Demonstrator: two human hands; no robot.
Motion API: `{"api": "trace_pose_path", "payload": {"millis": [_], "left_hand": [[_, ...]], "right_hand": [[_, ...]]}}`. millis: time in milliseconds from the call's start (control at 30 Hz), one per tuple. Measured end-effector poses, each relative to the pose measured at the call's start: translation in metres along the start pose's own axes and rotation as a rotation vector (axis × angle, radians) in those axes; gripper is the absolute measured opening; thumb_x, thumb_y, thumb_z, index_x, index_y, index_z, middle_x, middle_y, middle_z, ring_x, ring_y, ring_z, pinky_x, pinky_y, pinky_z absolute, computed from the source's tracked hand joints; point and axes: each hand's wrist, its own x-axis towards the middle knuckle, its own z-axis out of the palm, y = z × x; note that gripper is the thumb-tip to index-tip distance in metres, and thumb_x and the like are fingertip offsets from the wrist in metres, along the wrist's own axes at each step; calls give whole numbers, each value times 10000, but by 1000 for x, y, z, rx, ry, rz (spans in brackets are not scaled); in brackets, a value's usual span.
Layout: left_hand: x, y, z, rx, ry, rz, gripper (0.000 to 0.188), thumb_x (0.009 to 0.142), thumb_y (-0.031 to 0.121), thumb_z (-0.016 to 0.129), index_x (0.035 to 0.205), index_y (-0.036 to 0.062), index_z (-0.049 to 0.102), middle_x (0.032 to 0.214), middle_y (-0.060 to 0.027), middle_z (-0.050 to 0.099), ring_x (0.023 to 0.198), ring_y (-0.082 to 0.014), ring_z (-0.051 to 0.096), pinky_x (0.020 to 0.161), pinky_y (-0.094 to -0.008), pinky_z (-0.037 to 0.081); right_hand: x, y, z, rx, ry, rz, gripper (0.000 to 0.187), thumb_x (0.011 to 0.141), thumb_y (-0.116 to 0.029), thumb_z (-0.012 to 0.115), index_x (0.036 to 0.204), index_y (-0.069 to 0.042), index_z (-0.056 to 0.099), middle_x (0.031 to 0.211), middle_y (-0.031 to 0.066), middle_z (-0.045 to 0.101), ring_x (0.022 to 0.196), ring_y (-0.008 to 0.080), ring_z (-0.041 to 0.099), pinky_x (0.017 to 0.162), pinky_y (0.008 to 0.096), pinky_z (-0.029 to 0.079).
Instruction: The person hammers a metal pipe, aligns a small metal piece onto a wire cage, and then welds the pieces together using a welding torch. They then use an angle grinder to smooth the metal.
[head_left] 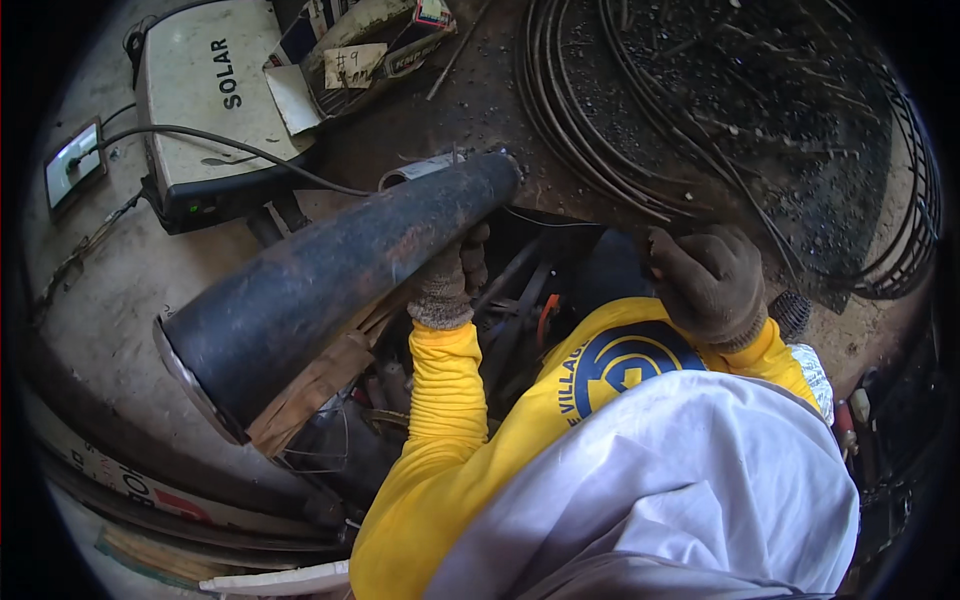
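Observation:
A long dark metal pipe (340, 275) lies slantwise across the left half, its surface scuffed and faintly rusty, with a thin plate-like rim (195, 385) at the near left end. My left hand (450, 280), in a brown knitted glove, grips the pipe's underside near the far end; part of the fingers is hidden beneath it. A light metal piece (425, 168) sits by the pipe's far end. My right hand (712, 285), gloved too, is apart from the pipe, with curled fingers. Whatever those fingers hold, if anything, cannot be made out. A thin wire (550, 218) runs between pipe and right hand.
Wooden pieces (318, 390) lie below the pipe. At upper left stand a pale boxy device (220, 110) with a cable (270, 155) and a torn cardboard box (385, 60). Coiled steel rods (560, 110) lie on the floor ahead. Tools (848, 425) are at the right.

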Motion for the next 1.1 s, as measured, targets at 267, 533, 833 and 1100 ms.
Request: {"api": "trace_pose_path", "payload": {"millis": [267,533,833,1100], "left_hand": [[0,-13,6,-179,58,74,275,862,306,764,958,112,594,669,-29,560,387,-94,408,317,-239,300],[13,-13,-8,-132,-98,-164,297,952,421,571,925,126,556,613,32,429,389,-98,308,338,-259,213],[37,-28,-35,-94,-216,-243,313,969,468,559,833,186,554,475,56,288,333,-151,313,325,-335,304],[38,-4,-22,-35,-273,-352,398,881,554,640,767,181,560,481,26,384,351,-204,405,338,-391,373]], "right_hand": [[12,4,-5,23,-97,16,466,652,-144,804,1109,-110,718,740,23,634,635,216,630,546,368,480],[8,-3,5,41,-55,61,404,673,-164,796,1067,-118,717,718,44,621,626,247,626,538,388,487],[12,-14,0,10,6,100,314,741,-207,743,1045,-142,696,798,96,641,733,318,659,586,444,520],[18,-19,-12,-141,-219,87,245,807,-268,677,1039,-187,679,812,97,644,719,330,664,589,460,523]]}}
